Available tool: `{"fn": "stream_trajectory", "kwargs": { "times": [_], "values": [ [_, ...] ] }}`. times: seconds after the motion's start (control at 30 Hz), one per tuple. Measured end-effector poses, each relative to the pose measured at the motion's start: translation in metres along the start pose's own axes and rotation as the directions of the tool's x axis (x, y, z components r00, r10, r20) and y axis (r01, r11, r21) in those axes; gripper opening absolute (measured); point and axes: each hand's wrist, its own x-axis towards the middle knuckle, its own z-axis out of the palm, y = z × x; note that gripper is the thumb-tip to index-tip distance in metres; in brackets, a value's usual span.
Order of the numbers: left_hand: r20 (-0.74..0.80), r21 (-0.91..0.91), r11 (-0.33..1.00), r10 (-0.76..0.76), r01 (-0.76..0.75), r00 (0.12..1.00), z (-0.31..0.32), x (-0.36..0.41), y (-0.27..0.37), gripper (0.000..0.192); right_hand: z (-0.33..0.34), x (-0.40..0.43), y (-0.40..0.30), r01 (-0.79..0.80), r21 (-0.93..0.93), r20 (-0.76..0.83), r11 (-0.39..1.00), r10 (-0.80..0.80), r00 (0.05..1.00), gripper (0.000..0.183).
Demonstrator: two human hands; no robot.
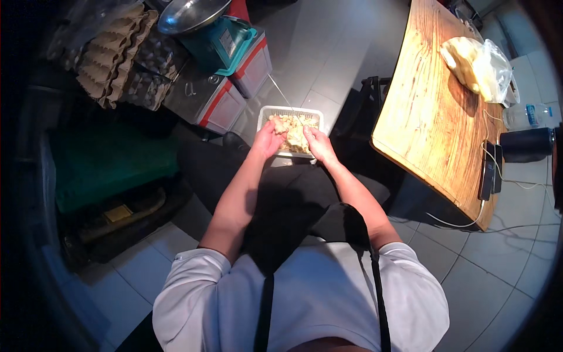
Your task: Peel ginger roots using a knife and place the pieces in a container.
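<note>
A white plastic basket (320,118) stands in front of my knees, holding many pale, yellowish food pieces (295,141) that look like raw meat or chicken. Over its left part, my left hand (267,140) holds one pinkish piece (279,125) in its fingers. My right hand (317,141), over the basket's right side, grips the near end of a long thin metal skewer (281,92). The skewer slants up and to the left, past the basket's far rim. Whether anything is threaded on it I cannot tell.
To the right is a wooden table (431,114) with a plastic bag of pale food (470,66), phones (487,171) and a white cable. A green scale (220,46) with a metal pan, red-edged containers (223,108) and egg trays (110,57) stand at the upper left. A green bin (114,163) is at the left.
</note>
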Motion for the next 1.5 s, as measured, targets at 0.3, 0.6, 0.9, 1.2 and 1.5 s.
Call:
{"fn": "stream_trajectory", "kwargs": {
  "times": [0.3,0.6,0.9,1.2,1.5],
  "values": [
    [-0.063,0.183,0.966,0.198,-0.184,0.978,-0.003,0.005,-0.002,0.031,0.000,-0.007,-0.003,0.036,-0.049,-0.052,0.998,-0.038,0.998,0.063],
    [0.029,-0.041,0.995,0.089,-0.088,0.996,0.019,-0.007,0.009,0.030,-0.001,-0.006,-0.003,0.066,0.016,-0.072,0.998,-0.065,0.995,0.063],
    [0.168,-0.184,0.978,0.127,-0.096,0.978,-0.023,-0.002,0.011,0.026,0.007,-0.013,-0.028,0.179,-0.009,-0.062,0.984,-0.179,0.982,0.063],
    [-0.129,-0.259,0.956,0.109,-0.139,0.986,0.051,-0.031,0.015,0.019,0.000,-0.005,-0.014,0.060,0.046,-0.086,0.997,-0.056,0.995,0.060],
    [-0.121,0.012,0.999,0.052,-0.051,0.991,0.029,-0.021,0.005,0.020,-0.002,-0.028,-0.046,0.240,-0.155,-0.048,0.958,-0.250,0.967,0.059]
  ]
}}
